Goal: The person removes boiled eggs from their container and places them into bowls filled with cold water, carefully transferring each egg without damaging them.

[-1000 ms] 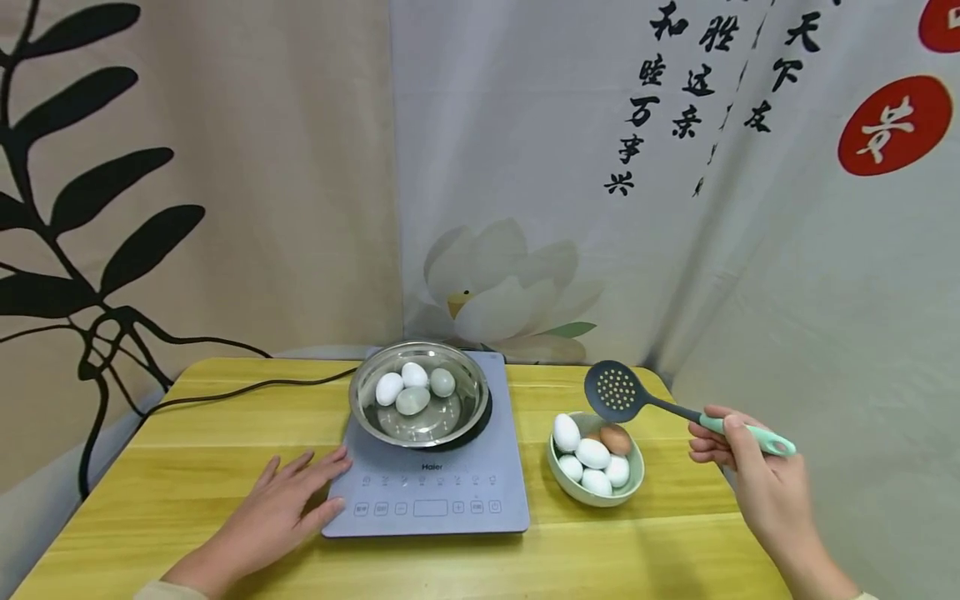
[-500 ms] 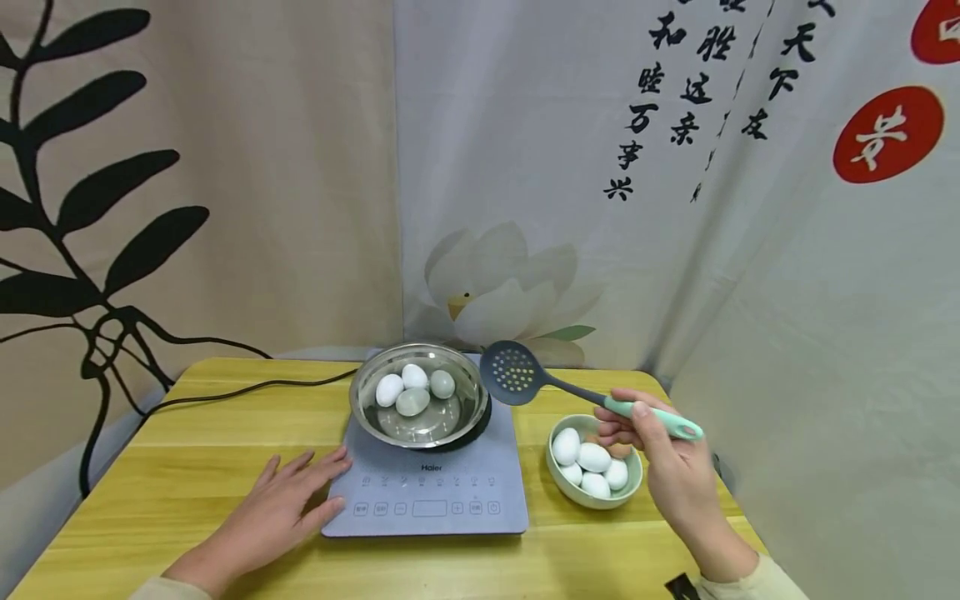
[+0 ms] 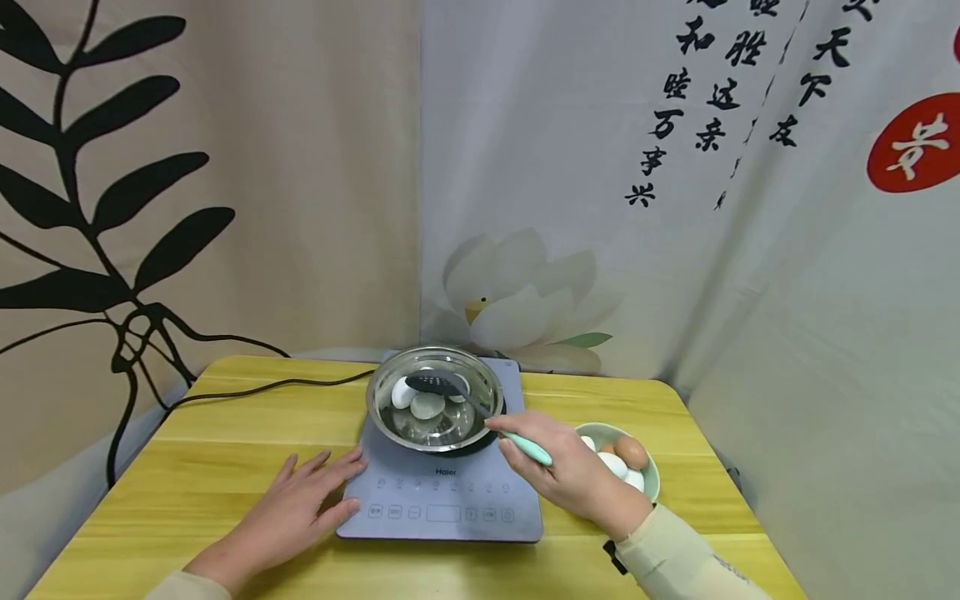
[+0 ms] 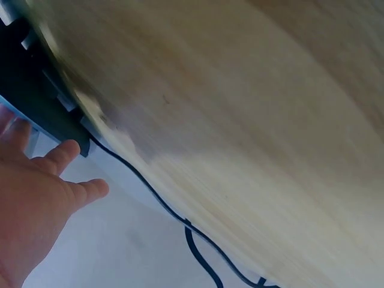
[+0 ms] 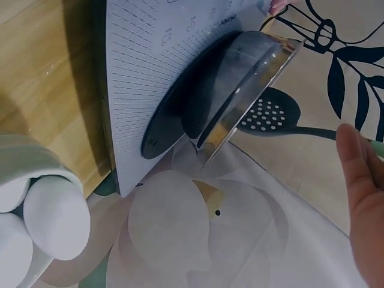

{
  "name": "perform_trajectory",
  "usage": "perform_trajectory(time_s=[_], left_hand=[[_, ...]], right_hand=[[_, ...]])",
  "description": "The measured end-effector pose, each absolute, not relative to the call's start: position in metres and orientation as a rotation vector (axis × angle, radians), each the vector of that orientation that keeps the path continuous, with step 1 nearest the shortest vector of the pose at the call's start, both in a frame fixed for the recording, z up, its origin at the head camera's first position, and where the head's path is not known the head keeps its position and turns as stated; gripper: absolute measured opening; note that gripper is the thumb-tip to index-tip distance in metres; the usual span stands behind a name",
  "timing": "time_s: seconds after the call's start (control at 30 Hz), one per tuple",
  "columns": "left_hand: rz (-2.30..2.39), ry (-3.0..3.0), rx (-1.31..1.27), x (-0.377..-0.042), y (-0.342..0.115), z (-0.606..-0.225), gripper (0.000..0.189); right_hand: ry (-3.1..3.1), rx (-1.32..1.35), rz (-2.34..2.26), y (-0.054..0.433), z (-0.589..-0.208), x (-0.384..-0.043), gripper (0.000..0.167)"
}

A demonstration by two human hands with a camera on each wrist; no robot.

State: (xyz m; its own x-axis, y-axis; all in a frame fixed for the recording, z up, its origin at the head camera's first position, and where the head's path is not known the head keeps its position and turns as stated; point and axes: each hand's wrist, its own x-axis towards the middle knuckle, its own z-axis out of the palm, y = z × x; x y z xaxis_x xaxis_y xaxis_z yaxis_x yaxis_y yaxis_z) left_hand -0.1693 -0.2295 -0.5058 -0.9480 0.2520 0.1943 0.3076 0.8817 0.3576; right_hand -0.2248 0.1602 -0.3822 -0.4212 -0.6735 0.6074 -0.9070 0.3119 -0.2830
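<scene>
My right hand (image 3: pixel 573 475) grips the mint-green handle of a skimmer (image 3: pixel 528 448). Its dark perforated head is over the steel bowl (image 3: pixel 438 439), overlapping the eggs inside from above. In the right wrist view the skimmer (image 5: pixel 271 113) appears at the bowl's rim, and part of my right hand (image 5: pixel 367 201) shows at the right. White eggs (image 3: pixel 427 406) lie in the bowl, some partly covered by the skimmer. The bowl stands on a grey induction cooktop (image 3: pixel 420 492). My left hand (image 3: pixel 300 507) lies with spread fingers, fingertips at the cooktop's left edge.
A pale green bowl (image 3: pixel 651 483) of white and brown eggs stands right of the cooktop, partly hidden behind my right forearm. A black cord (image 3: pixel 277 384) runs left from the cooktop across the wooden table (image 3: pixel 247 446). Printed curtains (image 3: pixel 322 208) hang behind.
My right hand has carried the skimmer left, from above the green bowl to over the steel bowl, its head now tipped down. The left hand keeps its place at the cooktop. The head view has shifted slightly.
</scene>
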Motion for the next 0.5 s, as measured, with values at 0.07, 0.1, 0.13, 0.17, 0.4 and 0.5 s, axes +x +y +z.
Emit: perform_trajectory(time_s=[0.07, 0.1, 0.13, 0.17, 0.4, 0.5], left_hand=[[-0.590, -2.908, -0.434, -0.169, -0.230, -0.505, 0.057], [-0.588, -2.910, -0.434, -0.170, -0.230, -0.505, 0.058], [-0.583, -2.912, -0.438, -0.170, -0.230, -0.505, 0.058], [-0.584, -2.915, -0.437, -0.170, -0.230, -0.505, 0.058], [-0.586, -2.931, -0.432, -0.171, -0.229, -0.505, 0.059], [-0.584, -2.932, -0.432, -0.171, -0.228, -0.505, 0.059]], right_hand=[[-2.232, 1.417, 0.871, 0.162, -0.381, -0.222, 0.035], [-2.238, 1.421, 0.885, 0.162, -0.381, -0.221, 0.035], [-2.249, 1.420, 0.908, 0.163, -0.381, -0.219, 0.036], [-2.256, 1.422, 0.933, 0.164, -0.381, -0.217, 0.036], [-2.188, 1.478, 1.053, 0.166, -0.381, -0.210, 0.037], [-2.156, 1.494, 1.080, 0.167, -0.381, -0.208, 0.037]])
